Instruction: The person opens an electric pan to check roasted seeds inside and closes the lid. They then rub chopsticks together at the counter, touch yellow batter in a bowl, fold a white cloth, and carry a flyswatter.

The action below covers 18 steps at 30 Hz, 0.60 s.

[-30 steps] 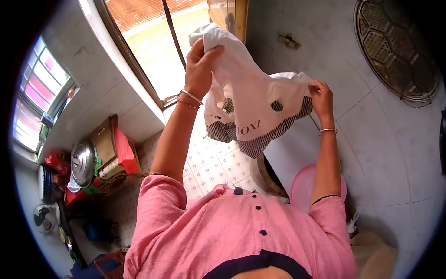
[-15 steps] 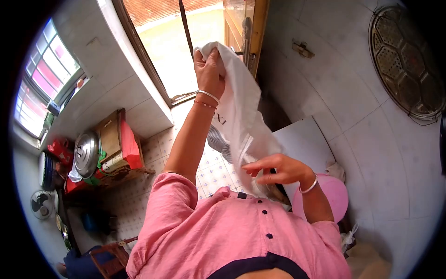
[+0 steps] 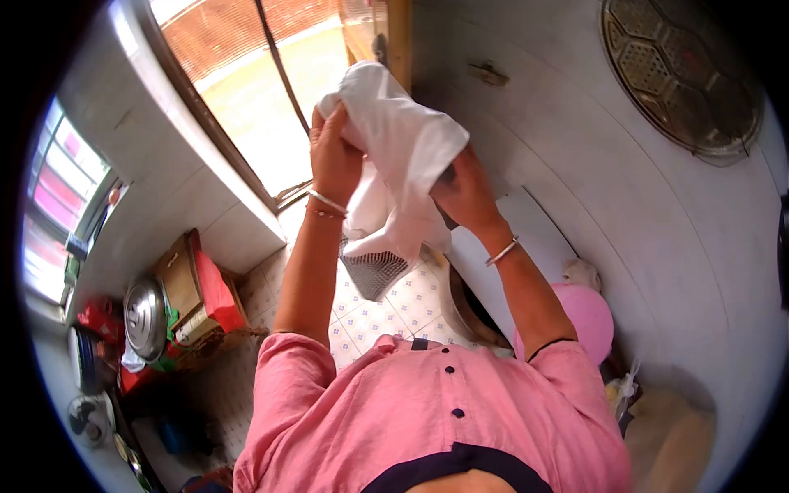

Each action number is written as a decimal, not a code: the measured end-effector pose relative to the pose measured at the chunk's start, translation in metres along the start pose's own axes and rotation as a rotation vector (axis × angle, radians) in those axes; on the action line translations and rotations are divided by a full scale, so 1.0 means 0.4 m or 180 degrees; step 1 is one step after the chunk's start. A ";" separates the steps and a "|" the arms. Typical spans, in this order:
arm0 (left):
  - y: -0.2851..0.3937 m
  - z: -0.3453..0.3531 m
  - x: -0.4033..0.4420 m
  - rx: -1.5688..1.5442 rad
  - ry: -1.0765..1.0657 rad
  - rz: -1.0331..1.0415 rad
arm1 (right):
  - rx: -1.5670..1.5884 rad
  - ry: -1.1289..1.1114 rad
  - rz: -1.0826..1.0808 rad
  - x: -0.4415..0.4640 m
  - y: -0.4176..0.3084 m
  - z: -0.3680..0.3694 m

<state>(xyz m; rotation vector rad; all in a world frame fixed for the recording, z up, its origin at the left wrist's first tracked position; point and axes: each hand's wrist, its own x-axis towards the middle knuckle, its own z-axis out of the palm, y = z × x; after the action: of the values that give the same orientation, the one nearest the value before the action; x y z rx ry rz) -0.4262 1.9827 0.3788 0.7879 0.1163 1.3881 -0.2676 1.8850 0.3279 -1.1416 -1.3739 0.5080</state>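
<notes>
A white cloth (image 3: 403, 131), possibly a garment, hangs in loose folds between my raised hands at the doorway. A grey checked piece (image 3: 376, 273) shows below its lower edge. My left hand (image 3: 335, 160) is closed on the cloth at its upper left, with a bracelet and a red string at the wrist. On the other side, my right hand (image 3: 467, 195) grips the right part of the cloth; its fingertips are partly covered by the fabric.
Beyond my hands is a doorway (image 3: 304, 82) with bright light. At left, a metal lid (image 3: 145, 319) and boxes stand under a window. To the right are a white-topped surface (image 3: 534, 226), a pink round thing (image 3: 588, 316) and a metal steamer-like rack (image 3: 682, 70) on the wall.
My right hand has risen from beside the lower cloth and taken hold of it higher up. The cloth is now bunched between both hands. The camera view has shifted.
</notes>
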 end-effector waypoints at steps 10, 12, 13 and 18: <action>-0.044 -0.087 -0.062 0.1178 -0.0290 -0.0880 | -0.1837 -0.0509 -0.2011 0.051 -0.180 0.089; -0.049 -0.101 -0.080 0.1273 -0.0443 -0.0968 | -0.2173 -0.0511 -0.2390 0.075 -0.189 0.091; -0.051 -0.109 -0.089 0.1328 -0.0525 -0.1017 | -0.2117 -0.0546 -0.2424 0.094 -0.190 0.083; -0.035 -0.142 -0.144 0.1504 -0.1022 -0.1301 | -0.2028 -0.0748 -0.2538 0.151 -0.198 0.035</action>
<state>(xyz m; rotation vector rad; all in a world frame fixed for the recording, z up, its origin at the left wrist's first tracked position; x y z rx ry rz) -0.4564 1.9553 0.3074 1.2902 0.3427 0.8389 -0.2939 1.9073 0.4224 -0.9127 -2.1245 -0.4160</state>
